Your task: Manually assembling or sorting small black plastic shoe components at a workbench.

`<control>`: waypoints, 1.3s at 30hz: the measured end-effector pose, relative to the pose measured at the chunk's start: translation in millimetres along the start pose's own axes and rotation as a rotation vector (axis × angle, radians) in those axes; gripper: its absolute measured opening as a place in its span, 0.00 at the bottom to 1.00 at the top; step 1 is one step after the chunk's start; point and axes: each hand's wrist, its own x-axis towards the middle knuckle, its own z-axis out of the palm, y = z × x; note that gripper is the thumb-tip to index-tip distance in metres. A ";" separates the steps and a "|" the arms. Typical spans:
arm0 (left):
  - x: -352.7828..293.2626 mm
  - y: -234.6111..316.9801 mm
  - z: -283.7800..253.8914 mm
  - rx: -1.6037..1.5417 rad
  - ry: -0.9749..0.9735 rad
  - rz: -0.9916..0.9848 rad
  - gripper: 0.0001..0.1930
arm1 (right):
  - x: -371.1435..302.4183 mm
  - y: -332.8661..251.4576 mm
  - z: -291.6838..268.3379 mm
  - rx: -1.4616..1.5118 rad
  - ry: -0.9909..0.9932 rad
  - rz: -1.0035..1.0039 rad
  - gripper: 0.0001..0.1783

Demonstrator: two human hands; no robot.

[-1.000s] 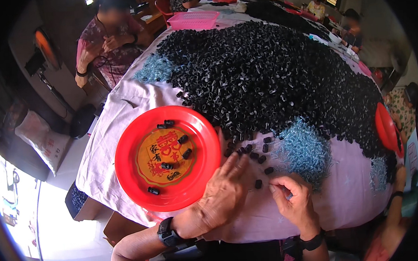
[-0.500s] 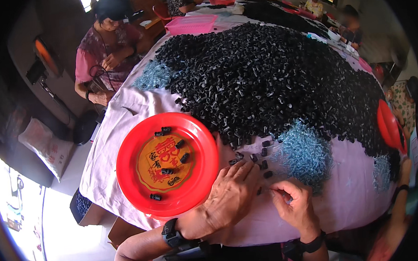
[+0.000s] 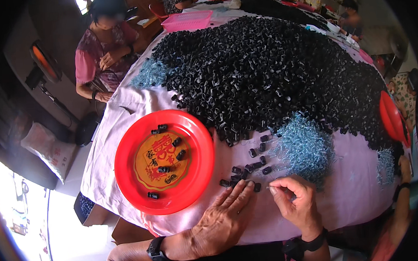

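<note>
My left hand (image 3: 225,215) lies flat on the pink cloth, its fingers stretched out and close together. The fingertips touch the nearest of several small black hollow plastic parts (image 3: 236,170) scattered there. Just to its right, my right hand (image 3: 299,205) pinches thumb against forefinger, with the tip of something tiny and thin at the pinch, too small to name. Beyond that hand lies a heap of tiny clear-blue pieces (image 3: 304,149). A red round plate (image 3: 201,154) left of my hands bears several more black parts, lying apart.
A large mound of black parts (image 3: 262,71) covers the table's middle. Another clear-blue heap (image 3: 149,74) and a pink basket (image 3: 187,22) lie at the far left. A red dish (image 3: 392,118) stands at the right edge. A person (image 3: 108,55) works at left; others sit farther off.
My left hand has drawn back toward me and flattened, baring more black parts ahead of its fingers. The right hand keeps its pinch in nearly the same place.
</note>
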 end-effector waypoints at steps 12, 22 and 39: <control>-22.5 -17.7 -10.6 -0.236 0.068 -0.064 0.27 | 0.3 -1.2 3.7 -0.078 0.150 -0.015 0.05; 29.1 -30.8 -18.2 -0.125 -0.034 -0.103 0.32 | 2.8 -1.7 3.0 -0.080 0.136 0.017 0.05; 95.3 -55.4 30.7 0.033 0.202 -0.103 0.31 | -0.3 -3.7 -3.6 -0.147 0.103 0.048 0.05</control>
